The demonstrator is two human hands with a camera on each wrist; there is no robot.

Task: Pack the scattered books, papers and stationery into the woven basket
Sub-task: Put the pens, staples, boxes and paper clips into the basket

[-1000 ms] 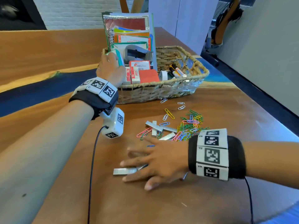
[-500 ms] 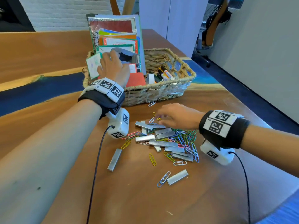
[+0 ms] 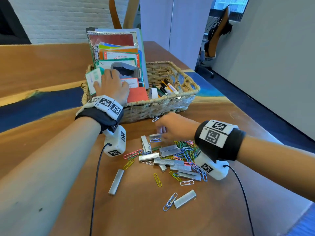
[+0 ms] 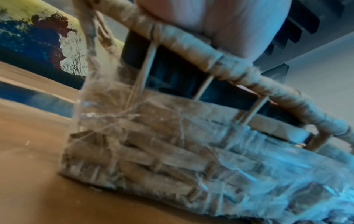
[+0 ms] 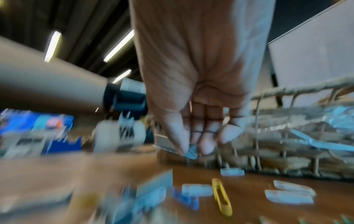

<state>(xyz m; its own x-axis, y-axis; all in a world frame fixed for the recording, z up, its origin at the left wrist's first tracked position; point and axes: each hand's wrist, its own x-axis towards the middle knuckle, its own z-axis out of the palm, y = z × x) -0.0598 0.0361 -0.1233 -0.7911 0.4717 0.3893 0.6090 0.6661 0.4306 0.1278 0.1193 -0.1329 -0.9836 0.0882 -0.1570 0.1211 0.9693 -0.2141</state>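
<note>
Now, line by line:

Left hand: the left hand (image 3: 112, 84) reaches over the near left corner of the woven basket (image 3: 170, 106), its fingers curled round a small white-and-green box (image 3: 94, 80) held upright at the basket's left end. In the left wrist view only the heel of the hand (image 4: 220, 22) shows above the basket's wrapped rim (image 4: 201, 50).

Right hand: the right hand (image 3: 172, 126) hangs over the counter (image 3: 51, 167) just in front of the basket, fingertips drawn together. In the right wrist view, thumb and fingers (image 5: 206, 145) pinch a small bluish-grey piece (image 5: 191, 151); blur hides what it is. In the head view a staple strip (image 3: 155, 136) lies at the fingertips.

Basket: it stands on the counter with notebooks and papers (image 3: 115, 48) upright in its left half, a grey stapler (image 3: 125, 70) in front of them, a red pad (image 3: 137, 94) against the near wall, and markers (image 3: 167, 88) with a white tape roll (image 3: 153, 92) in the right half.

Loose stationery: coloured paper clips (image 3: 185, 150) and silver staple strips (image 3: 170, 150) lie heaped between the two wrists. One strip (image 3: 116, 181) lies apart to the left. Another strip (image 3: 185, 199) and a blue clip (image 3: 170, 201) lie nearest the camera.
</note>
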